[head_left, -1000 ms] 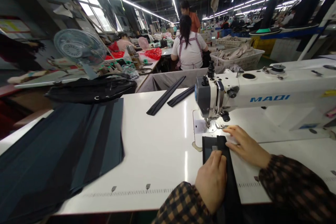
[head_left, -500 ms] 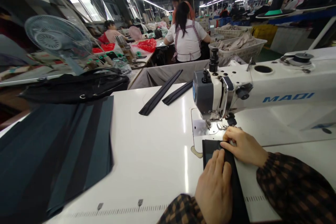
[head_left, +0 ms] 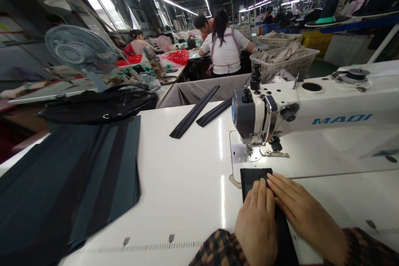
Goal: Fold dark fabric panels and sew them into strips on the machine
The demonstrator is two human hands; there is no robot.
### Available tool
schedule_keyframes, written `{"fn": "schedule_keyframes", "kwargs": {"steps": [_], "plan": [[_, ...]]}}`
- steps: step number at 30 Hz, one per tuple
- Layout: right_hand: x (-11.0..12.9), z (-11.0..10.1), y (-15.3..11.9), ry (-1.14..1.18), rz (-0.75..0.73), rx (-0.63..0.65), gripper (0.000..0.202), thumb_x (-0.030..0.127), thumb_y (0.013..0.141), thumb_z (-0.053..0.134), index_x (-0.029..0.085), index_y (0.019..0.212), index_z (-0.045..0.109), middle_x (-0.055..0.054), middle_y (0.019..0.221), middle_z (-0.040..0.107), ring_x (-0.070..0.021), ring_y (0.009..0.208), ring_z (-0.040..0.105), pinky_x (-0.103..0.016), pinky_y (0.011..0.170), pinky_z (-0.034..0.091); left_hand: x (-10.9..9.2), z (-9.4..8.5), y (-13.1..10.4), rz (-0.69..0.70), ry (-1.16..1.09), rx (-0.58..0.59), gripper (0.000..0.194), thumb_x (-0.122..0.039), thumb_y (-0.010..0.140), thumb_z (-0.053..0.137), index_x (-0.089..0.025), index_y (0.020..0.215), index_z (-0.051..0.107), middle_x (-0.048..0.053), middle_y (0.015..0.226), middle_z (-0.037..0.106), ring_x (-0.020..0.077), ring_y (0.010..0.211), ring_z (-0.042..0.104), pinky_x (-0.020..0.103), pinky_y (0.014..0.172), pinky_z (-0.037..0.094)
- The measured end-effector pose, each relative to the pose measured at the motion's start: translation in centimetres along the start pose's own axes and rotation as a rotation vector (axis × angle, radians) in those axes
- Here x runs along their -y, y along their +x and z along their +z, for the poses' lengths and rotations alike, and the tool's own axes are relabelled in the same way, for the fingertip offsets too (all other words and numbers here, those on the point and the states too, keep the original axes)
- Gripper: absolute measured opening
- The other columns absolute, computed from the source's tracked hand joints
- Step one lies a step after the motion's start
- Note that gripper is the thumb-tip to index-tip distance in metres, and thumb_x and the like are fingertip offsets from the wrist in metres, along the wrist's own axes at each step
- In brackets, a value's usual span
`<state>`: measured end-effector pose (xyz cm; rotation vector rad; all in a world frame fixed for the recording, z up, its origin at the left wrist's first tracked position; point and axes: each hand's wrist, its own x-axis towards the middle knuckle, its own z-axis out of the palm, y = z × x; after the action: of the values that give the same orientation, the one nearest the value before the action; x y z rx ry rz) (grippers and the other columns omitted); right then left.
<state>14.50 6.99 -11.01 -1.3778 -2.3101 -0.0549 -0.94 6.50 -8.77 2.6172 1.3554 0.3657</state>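
Note:
A folded black fabric strip (head_left: 285,239) lies lengthwise on the white sewing table, its far end just short of the needle plate. My left hand (head_left: 258,226) rests flat on top of the strip, fingers stretched forward. Along the strip's right edge lies my right hand (head_left: 307,212), fingers straight and side by side, the tips touching the fabric close to the left fingertips. Beyond both hands stands the white sewing machine (head_left: 311,106), with its presser foot area (head_left: 252,149) a little ahead of the strip.
A stack of dark fabric panels (head_left: 102,178) covers the table's left side. Two narrow black strips (head_left: 195,112) lie near the far edge. Behind are a black bag (head_left: 102,106), a fan (head_left: 77,50), a crate of fabric pieces (head_left: 286,64) and co-workers, one in a white shirt (head_left: 226,52).
My right hand has moved back from beside the presser foot and straightened from a curled pinch to lie flat along the strip. My left hand stays on the strip. The view has shifted slightly.

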Motion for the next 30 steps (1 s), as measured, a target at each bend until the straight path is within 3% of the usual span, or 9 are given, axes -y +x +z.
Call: {"fn": "schedule_keyframes", "kwargs": {"steps": [4, 7, 9, 12, 15, 19, 26, 30], "plan": [[0.7, 0.2, -0.8, -0.088, -0.064, 0.044, 0.043, 0.023, 0.088, 0.035, 0.011, 0.129, 0.037, -0.009, 0.134, 0.036, -0.0204, 0.123, 0.032, -0.038, 0.098, 0.038, 0.9, -0.8, -0.7, -0.028, -0.045, -0.119, 0.034, -0.011, 0.081, 0.035, -0.014, 0.113, 0.047, 0.009, 0.125, 0.048, 0.0205, 0.117, 0.042, 0.035, 0.098, 0.039], [1.2, 0.4, 0.2, -0.096, -0.073, 0.044, 0.043, 0.024, 0.088, 0.035, 0.011, 0.129, 0.037, -0.009, 0.135, 0.035, -0.0215, 0.124, 0.031, -0.039, 0.098, 0.038, 1.9, -1.9, -2.0, -0.280, -0.067, -0.266, 0.033, -0.022, 0.085, 0.040, -0.014, 0.116, 0.042, 0.012, 0.116, 0.051, 0.0212, 0.107, 0.050, 0.037, 0.090, 0.044], [1.6, 0.5, 0.8, -0.094, -0.082, 0.043, 0.044, 0.024, 0.088, 0.035, 0.010, 0.130, 0.035, -0.010, 0.135, 0.035, -0.0221, 0.125, 0.029, -0.040, 0.099, 0.037, 2.2, -2.4, -2.6, -0.448, -0.088, -0.299, 0.040, -0.028, 0.085, 0.043, -0.011, 0.121, 0.036, 0.013, 0.108, 0.053, 0.0218, 0.100, 0.054, 0.036, 0.084, 0.048], [2.1, 0.7, 1.3, -0.087, -0.096, 0.050, 0.043, 0.023, 0.088, 0.035, 0.009, 0.129, 0.036, -0.011, 0.135, 0.035, -0.0225, 0.125, 0.028, -0.040, 0.100, 0.035, 1.3, -2.5, -2.3, -0.485, -0.093, -0.179, 0.035, -0.025, 0.087, 0.040, -0.014, 0.120, 0.038, 0.008, 0.096, 0.057, 0.0181, 0.084, 0.060, 0.029, 0.072, 0.052], [2.3, 0.8, 1.3, -0.100, -0.082, 0.060, 0.043, 0.025, 0.089, 0.034, 0.009, 0.129, 0.037, -0.011, 0.134, 0.035, -0.0222, 0.125, 0.029, -0.039, 0.100, 0.036, -0.1, -1.7, -1.2, -0.476, 0.075, -0.013, 0.037, -0.011, 0.085, 0.034, -0.013, 0.123, 0.038, 0.008, 0.096, 0.056, 0.0180, 0.071, 0.062, 0.028, 0.059, 0.052], [2.4, 0.8, 1.4, -0.088, -0.074, 0.049, 0.044, 0.023, 0.088, 0.034, 0.008, 0.130, 0.034, -0.011, 0.134, 0.036, -0.0210, 0.124, 0.029, -0.037, 0.100, 0.036, -0.8, -1.3, 0.2, -0.430, 0.205, 0.122, 0.049, 0.001, 0.079, 0.031, -0.005, 0.127, 0.032, 0.014, 0.105, 0.055, 0.0197, 0.075, 0.062, 0.028, 0.060, 0.051], [2.3, 0.9, 1.5, -0.088, -0.107, 0.034, 0.046, 0.019, 0.088, 0.033, 0.007, 0.132, 0.030, -0.013, 0.132, 0.038, -0.0204, 0.124, 0.031, -0.037, 0.099, 0.037, 0.6, -3.1, 1.4, -0.338, -0.006, 0.207, 0.047, -0.007, 0.079, 0.034, -0.006, 0.126, 0.036, 0.014, 0.106, 0.056, 0.0218, 0.082, 0.061, 0.032, 0.071, 0.050], [2.3, 0.9, 1.5, -0.087, -0.097, 0.027, 0.045, 0.021, 0.088, 0.033, 0.008, 0.131, 0.032, -0.012, 0.131, 0.040, -0.0201, 0.123, 0.032, -0.037, 0.099, 0.037, 0.8, -3.4, 1.7, -0.327, -0.014, 0.230, 0.047, -0.008, 0.079, 0.034, -0.007, 0.126, 0.035, 0.015, 0.105, 0.056, 0.0230, 0.081, 0.061, 0.033, 0.069, 0.049]]}}
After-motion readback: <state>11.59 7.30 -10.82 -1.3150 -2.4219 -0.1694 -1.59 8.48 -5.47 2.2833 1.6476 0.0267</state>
